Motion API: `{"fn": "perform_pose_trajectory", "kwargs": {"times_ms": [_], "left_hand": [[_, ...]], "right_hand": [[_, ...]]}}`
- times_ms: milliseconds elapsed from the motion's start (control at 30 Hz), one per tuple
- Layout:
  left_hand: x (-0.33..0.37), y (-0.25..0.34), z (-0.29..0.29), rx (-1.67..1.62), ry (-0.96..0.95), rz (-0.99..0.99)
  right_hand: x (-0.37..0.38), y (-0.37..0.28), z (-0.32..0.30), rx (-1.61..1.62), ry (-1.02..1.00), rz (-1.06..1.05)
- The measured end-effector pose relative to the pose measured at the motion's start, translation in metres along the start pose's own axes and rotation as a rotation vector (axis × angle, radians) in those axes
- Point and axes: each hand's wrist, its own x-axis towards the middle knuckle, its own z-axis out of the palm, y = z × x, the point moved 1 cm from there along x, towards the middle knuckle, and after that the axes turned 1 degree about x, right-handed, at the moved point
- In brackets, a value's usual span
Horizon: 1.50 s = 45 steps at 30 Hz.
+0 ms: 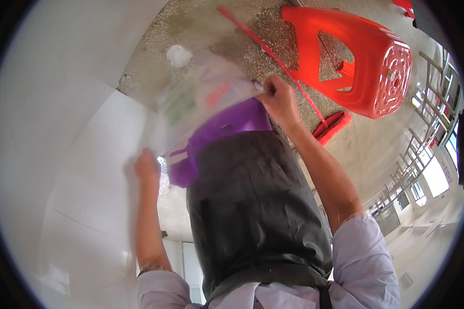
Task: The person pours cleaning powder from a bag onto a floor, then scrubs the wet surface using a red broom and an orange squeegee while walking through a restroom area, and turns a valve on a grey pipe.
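Right fingers at edge of printed plastic, speckled floor beyond

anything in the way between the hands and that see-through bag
Nothing visible. The right hand pinches the see-through bag at its right end; the left hand is by its other end, though blur hides whether it touches. The broom and red stool stay off to the right.

Arms spread, right fingers curled tight, left fingers nearer the body.

Speckled floor: red stool, broom.
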Motion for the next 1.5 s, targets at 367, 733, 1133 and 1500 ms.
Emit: {"fn": "perform_pose_trajectory", "kwargs": {"times_ms": [367, 733, 1133, 1500], "left_hand": [[-0.017, -0.017, 0.067, -2.155, 0.003, -0.865], [-0.020, 0.014, -0.080, -1.753, -0.053, -0.574], [-0.010, 0.140, -0.334, -1.671, -0.015, 0.083], [0.089, 0.222, -0.327, -1.940, -0.025, 0.536]], "right_hand": [[-0.021, 0.045, 0.037, 0.123, 0.006, 0.214], [-0.041, -0.037, -0.004, -0.014, -0.102, -0.022], [0.004, -0.108, -0.166, 1.128, 0.197, 0.082], [0.107, -0.075, -0.178, 0.697, 0.188, -0.003]]}}
